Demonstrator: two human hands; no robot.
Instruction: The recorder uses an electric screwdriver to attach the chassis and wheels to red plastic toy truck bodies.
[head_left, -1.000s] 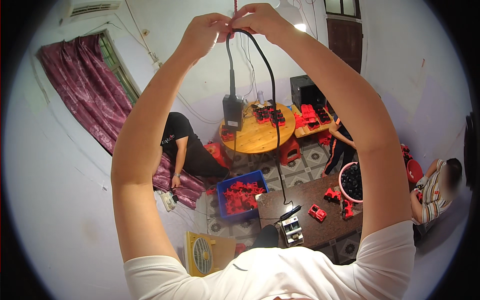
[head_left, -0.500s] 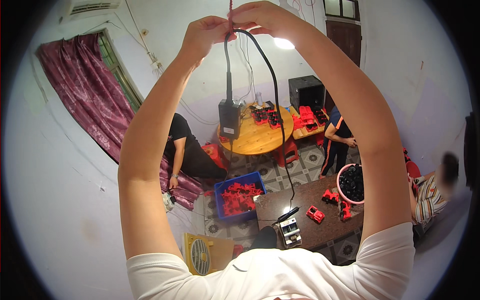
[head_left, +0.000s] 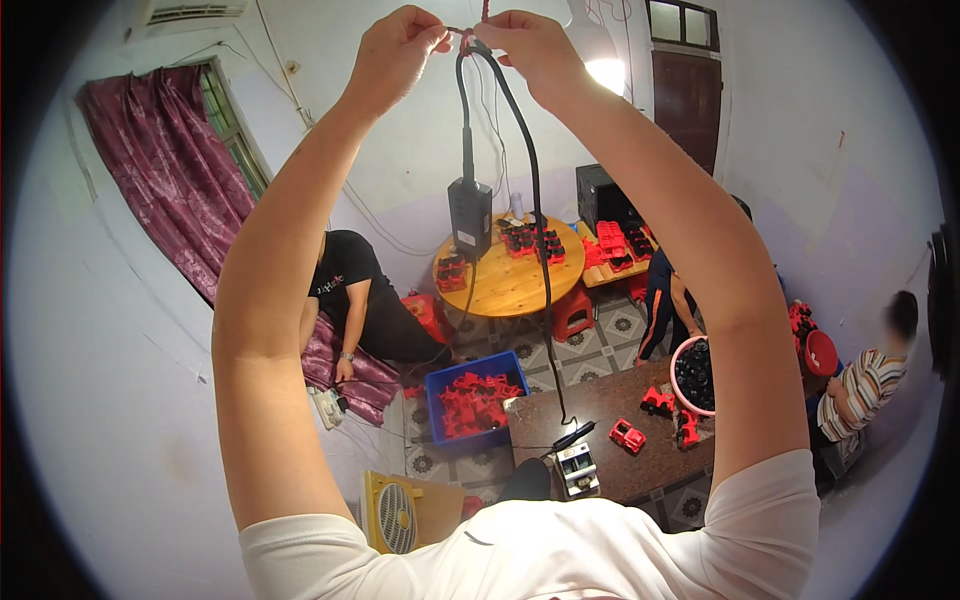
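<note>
Both my arms are raised overhead. My left hand [head_left: 400,52] pinches a thin red cord, drawn out to the left of the knot. Close to it, my right hand [head_left: 527,48] has its fingers closed at the same red cord [head_left: 486,10], which comes down from above. Looped through the cord is a black cable [head_left: 532,150], hanging in two strands. One strand carries a black power adapter [head_left: 468,228], dangling in the air. The other runs down toward a black pen-shaped tool [head_left: 574,436] lying on the brown table [head_left: 560,405].
Red toy cars [head_left: 628,436], a white slotted device [head_left: 577,470] and a pink basin of black wheels [head_left: 680,350] sit on the table. Nearby are a blue crate [head_left: 432,400], a round wooden table [head_left: 500,298], a fan [head_left: 397,515] and several people around the room.
My hands have moved apart, the left pulling a red cord end leftward. The adapter has swung slightly right and up. The person at left leans further forward.
</note>
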